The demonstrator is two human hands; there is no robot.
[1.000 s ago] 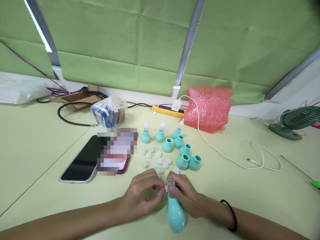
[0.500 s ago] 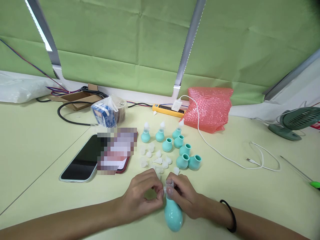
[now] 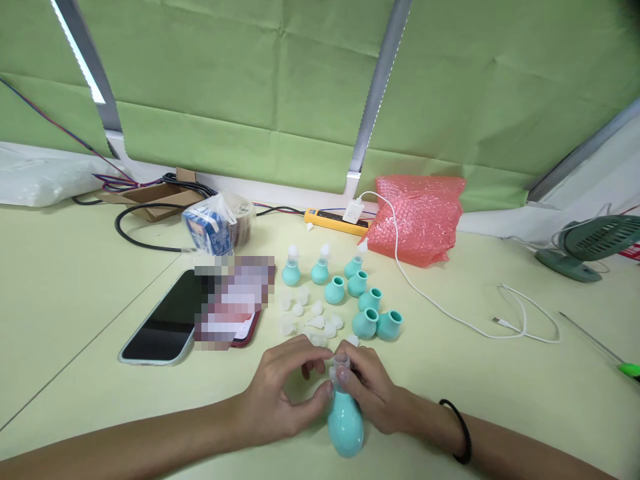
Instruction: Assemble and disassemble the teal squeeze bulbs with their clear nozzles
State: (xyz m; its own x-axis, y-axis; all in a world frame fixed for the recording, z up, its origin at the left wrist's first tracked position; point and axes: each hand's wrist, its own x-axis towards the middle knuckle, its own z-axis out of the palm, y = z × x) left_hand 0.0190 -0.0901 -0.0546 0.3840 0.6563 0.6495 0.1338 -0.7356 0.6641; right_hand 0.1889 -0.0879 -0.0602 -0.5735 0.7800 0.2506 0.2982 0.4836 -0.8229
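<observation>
My right hand (image 3: 367, 383) is closed around the clear plastic neck (image 3: 342, 361) of a teal squeeze bulb (image 3: 345, 425), whose rounded end points toward me. Thumb and forefinger of my left hand (image 3: 290, 383) are apart, close to the left side of that neck, with nothing visible between them. Just beyond my hands lie several small translucent white tips (image 3: 316, 322). Behind them, three teal bulbs (image 3: 291, 273) stand with clear necks and white tips fitted. Several bare teal bulbs (image 3: 365, 323) with open mouths are grouped to the right.
Two phones lie to the left, one dark-screened (image 3: 163, 320), one in a red case (image 3: 253, 327). Farther back are a plastic-wrapped package (image 3: 215, 223), a yellow power strip (image 3: 325, 222) and pink bubble wrap (image 3: 417, 220). A white cable (image 3: 435, 303), screwdriver (image 3: 590, 339) and green fan (image 3: 595, 243) occupy the right.
My left thumb and forefinger have spread from a pinch beside the neck. The bulb in my right hand has shifted slightly upward in view.
</observation>
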